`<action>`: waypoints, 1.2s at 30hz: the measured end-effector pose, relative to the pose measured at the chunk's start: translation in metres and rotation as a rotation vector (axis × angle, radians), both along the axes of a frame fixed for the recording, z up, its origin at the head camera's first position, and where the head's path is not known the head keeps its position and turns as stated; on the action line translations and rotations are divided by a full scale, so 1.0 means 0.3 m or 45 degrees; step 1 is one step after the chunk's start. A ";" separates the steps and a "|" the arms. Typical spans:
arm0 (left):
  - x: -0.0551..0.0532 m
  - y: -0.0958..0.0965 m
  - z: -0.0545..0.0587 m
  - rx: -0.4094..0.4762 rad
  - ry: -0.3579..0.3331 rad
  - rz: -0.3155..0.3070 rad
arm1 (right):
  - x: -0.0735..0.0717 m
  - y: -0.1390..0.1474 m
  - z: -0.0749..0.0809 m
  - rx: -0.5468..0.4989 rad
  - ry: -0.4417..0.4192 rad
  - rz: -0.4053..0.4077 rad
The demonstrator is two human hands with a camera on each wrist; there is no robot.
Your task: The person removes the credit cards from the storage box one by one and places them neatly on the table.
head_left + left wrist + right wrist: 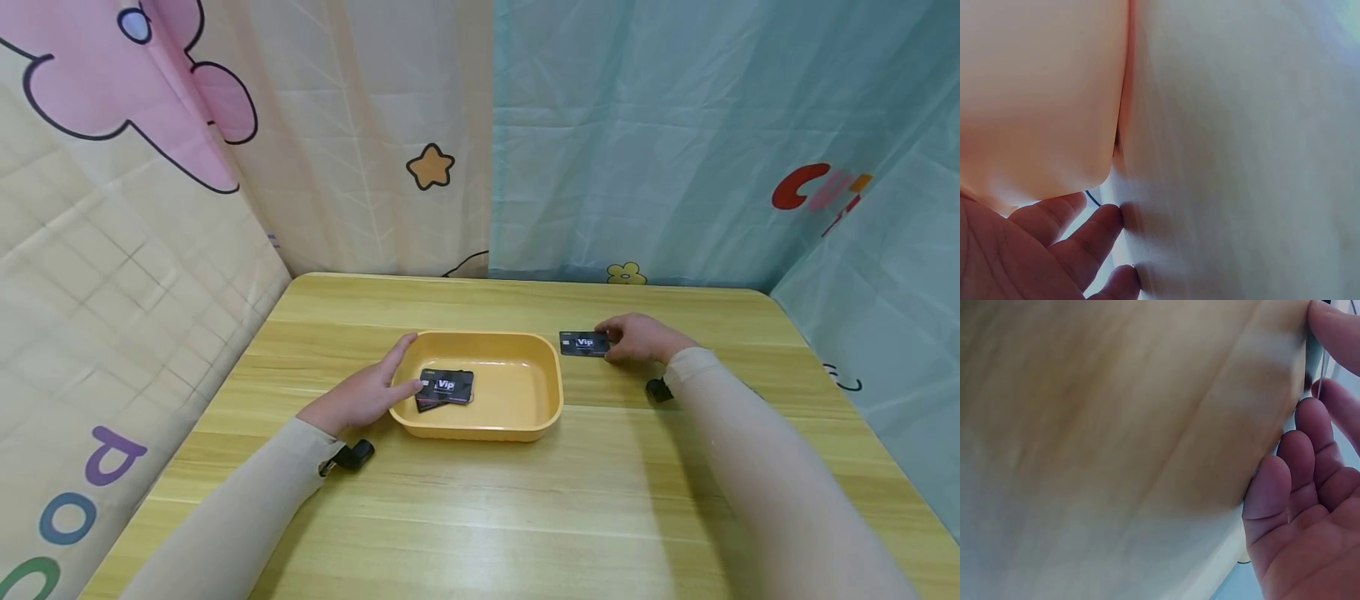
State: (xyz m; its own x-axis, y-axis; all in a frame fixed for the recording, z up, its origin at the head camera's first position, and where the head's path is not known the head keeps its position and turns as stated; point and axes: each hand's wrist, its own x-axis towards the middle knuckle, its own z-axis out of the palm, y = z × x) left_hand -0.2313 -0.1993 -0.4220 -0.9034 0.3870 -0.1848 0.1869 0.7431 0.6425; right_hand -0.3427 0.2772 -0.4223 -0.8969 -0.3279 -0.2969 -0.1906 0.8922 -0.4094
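A black card (pixel 584 343) with "Vip" printed on it is at the table's right half, beside the yellow tray (pixel 476 434). My right hand (pixel 643 338) pinches the card's right edge between thumb and fingers; in the right wrist view, that hand's other fingers (pixel 1266 487) are bent at the tabletop. At the tray's left end, my left hand (pixel 363 396) grips the rim, thumb reaching inside over a small stack of black Vip cards (pixel 447 386). The left wrist view shows fingers (pixel 1091 244) outside the tray wall (pixel 1041 125), touching the table.
The wooden table (pixel 480 517) runs back to a patterned curtain (pixel 420 100), with a blue curtain (pixel 675 125) at the right. Dark wrist devices (pixel 354 455) are strapped under both sleeves.
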 end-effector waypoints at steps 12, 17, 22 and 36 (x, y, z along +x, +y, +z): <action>0.002 -0.001 -0.006 0.003 0.004 0.003 | -0.004 -0.001 -0.007 -0.032 -0.057 -0.014; 0.002 0.004 -0.004 0.015 -0.004 0.013 | -0.003 0.003 -0.006 -0.038 -0.057 -0.007; 0.001 0.006 -0.005 0.019 -0.005 0.016 | -0.004 0.002 -0.004 -0.032 -0.064 -0.014; 0.001 0.003 -0.007 0.062 0.003 0.044 | 0.013 -0.004 0.004 -0.014 -0.098 -0.051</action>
State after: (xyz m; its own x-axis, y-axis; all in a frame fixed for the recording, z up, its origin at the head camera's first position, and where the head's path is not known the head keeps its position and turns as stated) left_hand -0.2310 -0.1983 -0.4240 -0.9168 0.3640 -0.1641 0.1634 0.7171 0.6775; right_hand -0.3389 0.2760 -0.4211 -0.8838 -0.2959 -0.3623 -0.1224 0.8939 -0.4313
